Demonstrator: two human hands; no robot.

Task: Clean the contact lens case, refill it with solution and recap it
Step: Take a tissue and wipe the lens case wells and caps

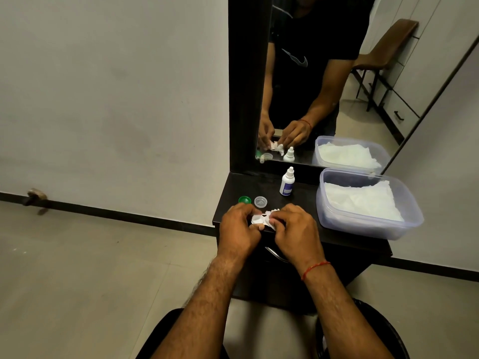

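Note:
The white contact lens case (258,219) is held over the front edge of the dark dresser top (300,203). My left hand (239,229) grips its left end. My right hand (295,229) pinches a crumpled white tissue (272,213) against the case's right well. Both caps lie on the dresser behind my hands: a green cap (244,200) and a clear cap (260,202), apart from each other. A small white solution bottle (287,181) with a blue label stands upright further back, its cap on. My fingers hide most of the case.
A clear plastic tub (368,230) holding white tissues sits at the right of the dresser. A tall mirror (311,86) rises behind, reflecting my hands and the bottle. A drawer handle (274,253) is below my hands. Wall and floor lie to the left.

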